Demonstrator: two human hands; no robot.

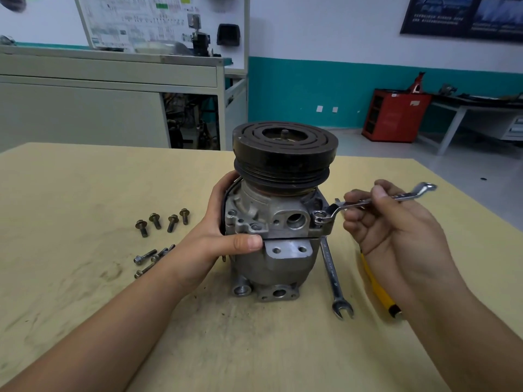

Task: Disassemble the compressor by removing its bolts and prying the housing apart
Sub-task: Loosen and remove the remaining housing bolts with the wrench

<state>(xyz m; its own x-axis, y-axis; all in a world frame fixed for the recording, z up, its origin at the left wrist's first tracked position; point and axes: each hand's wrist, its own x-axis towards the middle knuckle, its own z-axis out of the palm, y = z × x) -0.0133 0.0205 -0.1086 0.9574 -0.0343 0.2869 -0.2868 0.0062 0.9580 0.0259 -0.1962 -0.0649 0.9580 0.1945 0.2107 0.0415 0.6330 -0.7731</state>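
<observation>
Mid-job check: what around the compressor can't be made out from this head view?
- Bolt seat under the ring spanner's end: head view, covered by the ring.
- Far side of the compressor: head view, hidden by its own body and the left hand.
- Far end of the yellow-handled tool: head view, behind the right hand.
- Count of the long bolts: head view, some behind the left forearm.

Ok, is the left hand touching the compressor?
Touching. Head view: the left hand grips the compressor, thumb lying across its front; the right hand holds a wrench.
</observation>
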